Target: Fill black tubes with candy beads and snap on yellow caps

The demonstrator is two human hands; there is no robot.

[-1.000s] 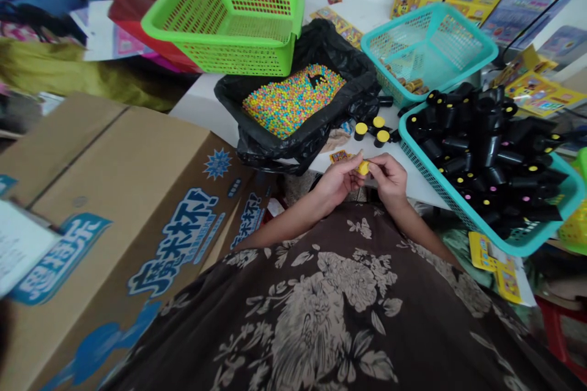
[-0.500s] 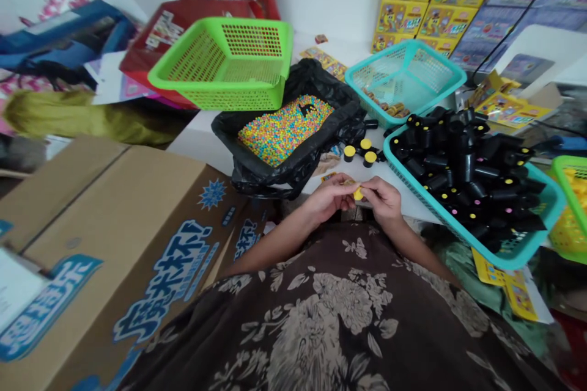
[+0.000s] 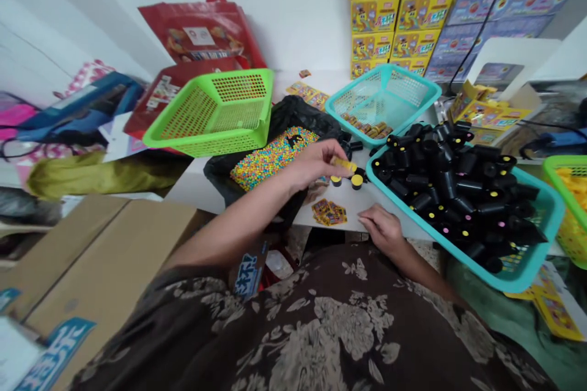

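Note:
My left hand (image 3: pixel 316 165) reaches over the table beside the candy bin, its fingertips closed on a small yellow cylinder (image 3: pixel 345 164). Just below it stand two black cups with yellow tops (image 3: pixel 356 182), upright on the white tabletop. At the table's front edge is my right hand (image 3: pixel 384 227), fingers curled together; whatever they hold, if anything, is hidden. Between the hands and the edge lies a small pile of printed yellow labels (image 3: pixel 329 212). To the right, a teal basket (image 3: pixel 440 233) is heaped with black cylindrical cups (image 3: pixel 443 180), several with yellow or pink ends.
Coloured candy balls (image 3: pixel 263 162) fill a bin lined with black plastic (image 3: pixel 220 180). Behind are a green basket (image 3: pixel 206 146) and a teal basket (image 3: pixel 389 82) with gold-brown rolls (image 3: pixel 367 127). A cardboard box (image 3: pixel 105 256) stands left; yellow boxes (image 3: pixel 373 12) are stacked behind.
My hands were together around a yellow piece and have parted. The left has moved forward with the yellow cylinder; the right has dropped to the table edge. The view has tilted up.

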